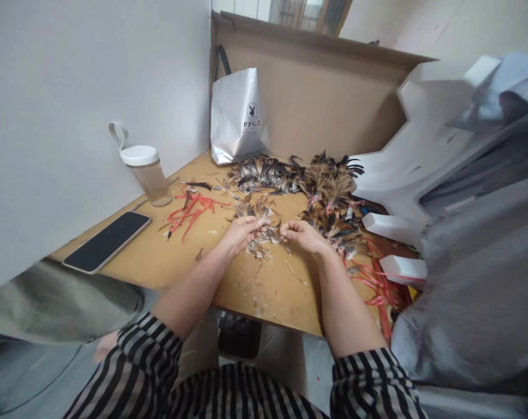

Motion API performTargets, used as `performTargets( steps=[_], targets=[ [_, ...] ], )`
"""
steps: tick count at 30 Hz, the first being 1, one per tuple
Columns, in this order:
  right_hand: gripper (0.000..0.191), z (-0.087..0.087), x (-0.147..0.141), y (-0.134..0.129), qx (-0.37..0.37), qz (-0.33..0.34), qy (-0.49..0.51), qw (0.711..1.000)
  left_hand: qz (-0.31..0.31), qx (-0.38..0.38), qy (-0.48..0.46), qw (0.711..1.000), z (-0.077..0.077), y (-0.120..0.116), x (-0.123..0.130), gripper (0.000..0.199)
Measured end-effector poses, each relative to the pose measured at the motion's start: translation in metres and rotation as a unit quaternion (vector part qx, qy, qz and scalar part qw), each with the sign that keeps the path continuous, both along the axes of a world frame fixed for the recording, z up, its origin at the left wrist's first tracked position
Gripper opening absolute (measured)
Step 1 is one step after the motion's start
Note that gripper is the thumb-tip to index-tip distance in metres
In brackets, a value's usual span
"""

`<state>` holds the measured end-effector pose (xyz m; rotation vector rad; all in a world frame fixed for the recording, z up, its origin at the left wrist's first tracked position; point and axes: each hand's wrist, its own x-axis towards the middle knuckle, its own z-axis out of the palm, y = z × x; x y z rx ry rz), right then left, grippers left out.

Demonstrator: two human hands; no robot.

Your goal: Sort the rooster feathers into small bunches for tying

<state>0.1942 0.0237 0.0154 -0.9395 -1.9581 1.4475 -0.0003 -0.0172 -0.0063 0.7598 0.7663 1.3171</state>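
Over the middle of the wooden table, my left hand [245, 233] is pinched on a small pale feather [268, 228]. Just to its right, my right hand [306, 235] has thumb and forefinger pressed together; what they hold, if anything, is too small to make out. A narrow gap separates the two sets of fingertips. Beneath and behind my left hand lies a loose heap of brown and white feathers [259, 205]. Bundles of brown-black feathers [334, 224] lie beside my right hand, and a larger row of feathers [264, 173] spreads behind.
Red strips [194, 210] lie on the left, with more red strips [380, 285] at the right edge. A phone [109, 240] and a lidded cup [148, 177] stand left. Behind are a silver bag [235, 116] and a cardboard panel [325, 99]. White foam pieces [390, 230] border the right.
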Motion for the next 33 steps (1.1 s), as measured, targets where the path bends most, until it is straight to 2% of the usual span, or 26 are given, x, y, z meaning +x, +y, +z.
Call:
performTargets(
  steps=[5, 11, 15, 17, 21, 24, 26, 29, 31, 33],
  targets=[
    [0.023, -0.006, 0.001, 0.005, -0.015, -0.023, 0.022, 0.999, -0.015, 0.003, -0.009, 1.000, -0.001, 0.000, 0.002, 0.012],
    [0.030, -0.006, -0.011, 0.000, -0.097, -0.109, 0.145, 0.979, 0.036, -0.009, -0.106, 0.994, 0.001, 0.004, 0.001, 0.010],
    [0.035, -0.008, -0.023, -0.004, -0.151, -0.116, 0.188, 0.963, 0.054, -0.021, -0.155, 0.986, 0.003, 0.005, -0.001, 0.013],
    [0.033, -0.012, -0.027, -0.003, -0.146, -0.125, 0.194, 0.962, 0.049, -0.019, -0.163, 0.985, 0.003, 0.005, -0.001, 0.014],
    [0.025, -0.021, -0.025, 0.002, -0.024, -0.172, 0.122, 0.977, 0.044, -0.014, -0.166, 0.985, 0.003, 0.004, 0.000, 0.014],
    [0.024, -0.025, -0.019, 0.004, 0.096, -0.124, 0.002, 0.988, 0.043, -0.012, -0.172, 0.984, 0.003, 0.004, -0.001, 0.014],
    [0.029, -0.026, -0.017, 0.002, 0.193, -0.077, -0.071, 0.976, 0.044, -0.008, -0.175, 0.984, 0.003, 0.004, -0.001, 0.013],
    [0.032, -0.026, -0.020, -0.001, 0.329, -0.057, -0.145, 0.932, 0.042, -0.004, -0.171, 0.984, 0.003, 0.004, -0.002, 0.012],
    [0.023, -0.028, -0.024, -0.002, 0.364, -0.059, -0.168, 0.914, 0.039, -0.001, -0.164, 0.986, 0.003, 0.004, -0.002, 0.011],
    [0.013, -0.031, -0.028, -0.002, 0.363, -0.064, -0.157, 0.916, 0.035, 0.002, -0.156, 0.987, 0.002, 0.004, -0.003, 0.010]
  ],
)
